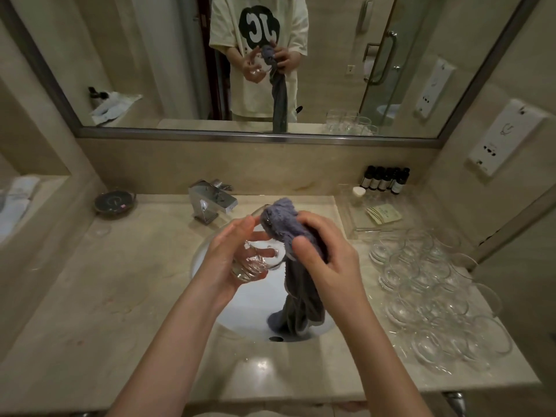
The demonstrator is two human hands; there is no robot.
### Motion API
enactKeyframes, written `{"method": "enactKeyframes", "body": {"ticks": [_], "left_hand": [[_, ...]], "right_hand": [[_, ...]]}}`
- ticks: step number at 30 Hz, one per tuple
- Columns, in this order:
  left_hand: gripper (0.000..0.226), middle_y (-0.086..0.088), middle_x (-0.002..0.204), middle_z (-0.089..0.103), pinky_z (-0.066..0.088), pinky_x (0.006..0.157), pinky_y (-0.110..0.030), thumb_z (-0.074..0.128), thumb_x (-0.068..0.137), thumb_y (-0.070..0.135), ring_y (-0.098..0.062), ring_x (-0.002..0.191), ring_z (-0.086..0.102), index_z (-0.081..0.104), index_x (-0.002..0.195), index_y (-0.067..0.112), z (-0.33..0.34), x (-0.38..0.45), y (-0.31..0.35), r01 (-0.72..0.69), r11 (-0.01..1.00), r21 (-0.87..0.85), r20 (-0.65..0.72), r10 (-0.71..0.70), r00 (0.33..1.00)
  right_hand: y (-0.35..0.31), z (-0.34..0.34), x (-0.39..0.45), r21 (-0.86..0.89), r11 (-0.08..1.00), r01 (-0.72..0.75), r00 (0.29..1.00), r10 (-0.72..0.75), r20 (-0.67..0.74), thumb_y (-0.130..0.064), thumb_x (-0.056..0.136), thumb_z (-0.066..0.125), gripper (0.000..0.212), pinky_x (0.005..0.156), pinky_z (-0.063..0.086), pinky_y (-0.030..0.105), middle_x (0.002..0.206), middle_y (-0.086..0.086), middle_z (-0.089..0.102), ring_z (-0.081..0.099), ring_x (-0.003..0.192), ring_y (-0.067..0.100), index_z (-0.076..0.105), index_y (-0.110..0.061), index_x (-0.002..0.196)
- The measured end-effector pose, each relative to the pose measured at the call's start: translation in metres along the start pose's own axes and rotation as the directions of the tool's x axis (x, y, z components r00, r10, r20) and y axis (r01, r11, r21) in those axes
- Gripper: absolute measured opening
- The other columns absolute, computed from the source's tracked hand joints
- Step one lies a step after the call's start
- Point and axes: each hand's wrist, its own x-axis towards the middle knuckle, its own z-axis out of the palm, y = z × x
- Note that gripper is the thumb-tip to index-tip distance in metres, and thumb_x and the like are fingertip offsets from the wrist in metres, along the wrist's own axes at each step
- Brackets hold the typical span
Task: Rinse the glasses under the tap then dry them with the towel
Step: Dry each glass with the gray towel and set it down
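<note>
Head view: above the sink [210,296], the left hand [224,260] cradles a glass [252,263] tilted so the right hand [325,260], gripping the towel [282,221], can wipe its rim dry.

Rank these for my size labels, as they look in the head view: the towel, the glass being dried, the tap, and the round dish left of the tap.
1. towel, largest.
2. glass, held nearer the camera, so it may look bigger than it is.
3. tap and dish look alike; no ranking.
</note>
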Motion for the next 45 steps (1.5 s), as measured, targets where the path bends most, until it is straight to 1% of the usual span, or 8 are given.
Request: {"method": "enactKeyframes", "body": {"ticks": [6, 16, 19, 24, 29, 33, 39, 45], "left_hand": [[0.056, -0.01, 0.095, 0.074, 0.046, 0.067, -0.034, 0.067, 0.067, 0.054, -0.028, 0.074, 0.068, 0.066, 0.107, 0.014, -0.008, 0.006, 0.004, 0.04, 0.999, 0.019, -0.042, -0.039, 0.998], [0.054, -0.007, 0.082, 0.071, 0.053, 0.071, -0.047, 0.084, 0.04, 0.053, -0.022, 0.072, 0.068, 0.072, 0.08, 0.018, -0.004, 0.014, 0.007, -0.055, 0.94, 0.336, -0.035, 0.07, 0.997], [0.062, -0.005, 0.081, 0.072, 0.055, 0.073, -0.052, 0.083, 0.037, 0.055, -0.021, 0.071, 0.068, 0.071, 0.083, 0.015, -0.003, 0.013, 0.004, -0.063, 0.894, 0.444, -0.034, 0.087, 0.996], [0.055, -0.002, 0.082, 0.07, 0.054, 0.062, -0.03, 0.081, 0.056, 0.054, -0.006, 0.068, 0.066, 0.069, 0.088, 0.011, -0.002, 0.015, -0.002, -0.163, 0.834, 0.527, -0.041, 0.217, 0.975], [0.052, 0.001, 0.088, 0.072, 0.056, 0.06, -0.031, 0.051, 0.085, 0.068, -0.018, 0.075, 0.068, 0.067, 0.103, 0.022, -0.01, 0.023, 0.007, 0.237, 0.891, 0.386, -0.172, -0.183, 0.968], [0.047, 0.009, 0.055, 0.063, 0.039, 0.042, -0.021, 0.064, 0.088, 0.046, -0.01, 0.046, 0.054, 0.063, 0.092, -0.001, -0.01, 0.029, 0.005, 0.03, 0.817, 0.575, -0.168, 0.082, 0.982], [0.041, 0.016, 0.062, 0.061, 0.044, 0.063, -0.03, 0.056, 0.066, 0.066, -0.004, 0.061, 0.055, 0.06, 0.073, 0.026, -0.014, 0.038, -0.005, -0.386, 0.506, 0.771, 0.082, 0.522, 0.849], [0.059, 0.008, 0.073, 0.07, 0.036, 0.044, -0.025, 0.039, 0.08, 0.081, -0.02, 0.05, 0.06, 0.063, 0.089, 0.027, -0.014, 0.041, 0.012, 0.023, 0.693, 0.72, -0.026, -0.007, 1.0]], "right_hand": [[0.006, -0.01, 0.008, -0.158, 0.982, 0.106, 0.947, -0.051, 0.318, -0.06, 0.074, 0.06, 0.063, 0.1, 0.021, -0.001, 0.139, -0.036, 0.031, 0.027, 0.129, -0.022, 0.038, -0.049, 0.132], [0.019, 0.002, 0.019, -0.258, 0.966, -0.012, 0.869, 0.138, 0.475, -0.066, 0.06, 0.071, 0.057, 0.082, 0.052, 0.029, 0.093, -0.01, 0.071, 0.065, 0.089, 0.003, 0.07, -0.026, 0.101], [0.023, 0.002, 0.021, -0.241, 0.967, -0.083, 0.809, 0.206, 0.55, -0.044, 0.068, 0.083, 0.026, 0.078, 0.052, 0.029, 0.079, -0.011, 0.071, 0.065, 0.079, 0.001, 0.071, -0.028, 0.085], [0.029, 0.004, 0.016, -0.157, 0.971, -0.18, 0.81, 0.237, 0.536, -0.034, 0.07, 0.083, 0.018, 0.066, 0.049, 0.03, 0.068, -0.008, 0.068, 0.061, 0.065, 0.006, 0.07, -0.026, 0.077], [0.031, 0.022, 0.004, -0.338, 0.94, 0.045, 0.928, 0.086, 0.362, -0.048, 0.069, 0.072, 0.049, 0.083, 0.052, 0.034, 0.1, -0.008, 0.073, 0.066, 0.092, 0.01, 0.069, -0.032, 0.114], [0.029, 0.027, 0.002, -0.155, 0.983, -0.098, 0.929, 0.146, 0.341, -0.034, 0.068, 0.084, 0.034, 0.076, 0.048, 0.017, 0.087, -0.014, 0.072, 0.065, 0.084, -0.001, 0.073, -0.033, 0.099], [0.03, 0.021, 0.013, 0.364, 0.77, -0.524, 0.811, 0.321, 0.489, -0.016, 0.071, 0.068, 0.014, 0.071, 0.049, 0.015, 0.072, -0.008, 0.07, 0.064, 0.071, 0.002, 0.07, -0.014, 0.085], [0.04, 0.03, 0.001, 0.28, 0.875, -0.394, 0.9, 0.306, 0.31, -0.025, 0.07, 0.076, 0.022, 0.074, 0.049, 0.027, 0.077, -0.002, 0.069, 0.06, 0.074, 0.01, 0.075, -0.015, 0.09]]}}
